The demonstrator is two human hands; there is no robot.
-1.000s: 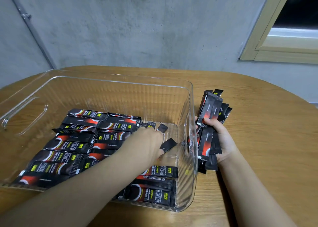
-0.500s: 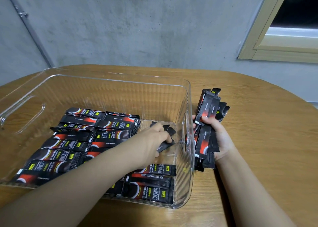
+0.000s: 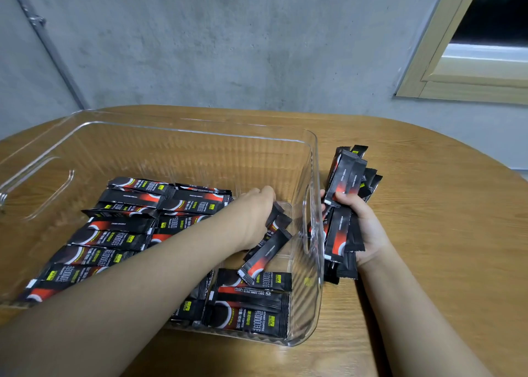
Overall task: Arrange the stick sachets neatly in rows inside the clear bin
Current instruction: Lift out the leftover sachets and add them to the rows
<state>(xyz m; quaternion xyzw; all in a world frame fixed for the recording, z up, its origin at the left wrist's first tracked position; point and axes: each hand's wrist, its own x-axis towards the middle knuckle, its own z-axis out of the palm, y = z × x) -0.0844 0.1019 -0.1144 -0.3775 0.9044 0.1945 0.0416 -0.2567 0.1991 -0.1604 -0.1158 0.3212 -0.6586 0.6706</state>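
A clear plastic bin (image 3: 313,153) stands on the wooden table. Black stick sachets with red and yellow print lie in rows (image 3: 123,228) across its floor, with a few more (image 3: 251,311) at the near right corner. My left hand (image 3: 254,213) reaches into the right part of the bin and holds a couple of sachets (image 3: 268,253) that slant down toward the near corner. My right hand (image 3: 360,222) is just outside the bin's right wall and grips a thick bundle of sachets (image 3: 345,182), which stands almost upright.
The table (image 3: 428,233) is oval, with bare wood to the right of my right hand. A grey concrete wall rises behind it, with a pipe (image 3: 48,45) at the left and a pale window frame (image 3: 445,70) at the upper right.
My left hand has moved farther back inside the bin. The sachets it holds have swung from lying flat beside it to slanting toward the near right corner. The right hand's bundle has barely shifted.
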